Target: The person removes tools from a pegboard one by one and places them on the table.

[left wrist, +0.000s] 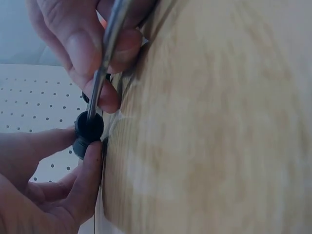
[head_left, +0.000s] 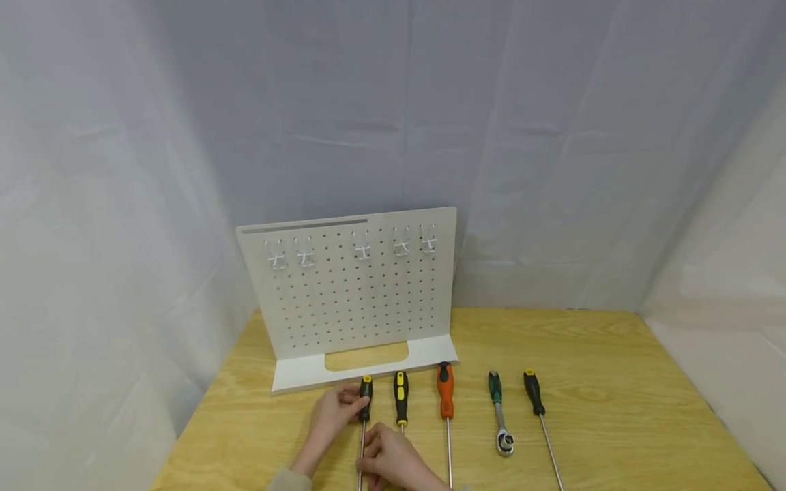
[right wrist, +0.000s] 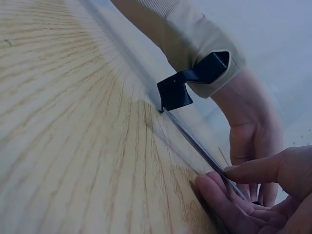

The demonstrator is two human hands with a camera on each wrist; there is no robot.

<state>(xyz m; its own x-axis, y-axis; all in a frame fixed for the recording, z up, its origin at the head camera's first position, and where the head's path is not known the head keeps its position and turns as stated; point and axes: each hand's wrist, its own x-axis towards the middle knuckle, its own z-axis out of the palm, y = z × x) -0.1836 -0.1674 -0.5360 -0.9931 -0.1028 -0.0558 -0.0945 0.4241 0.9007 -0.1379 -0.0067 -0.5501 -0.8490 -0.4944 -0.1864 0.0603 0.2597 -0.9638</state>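
A long screwdriver (head_left: 366, 387) with a black handle and yellow end lies leftmost in the row of tools, its handle toward the pegboard. My left hand (head_left: 331, 412) pinches the handle between thumb and fingers; the left wrist view shows them on either side of the black grip (left wrist: 87, 134). Lower down, my right hand (head_left: 396, 458) pinches the metal shaft (right wrist: 195, 144) between thumb and finger. In the right wrist view the shaft slants above the wood, with a shadow beside it. Just right of the hands is a black-and-yellow screwdriver (head_left: 401, 392), its shaft partly hidden by the right hand.
A white pegboard (head_left: 344, 300) with several clear hooks (head_left: 362, 247) stands behind the tools. Farther right on the wooden table (head_left: 614, 382) lie an orange screwdriver (head_left: 446, 390), a green-handled ratchet wrench (head_left: 498, 402) and another black screwdriver (head_left: 533, 393). Pale curtains (head_left: 552, 170) surround the table.
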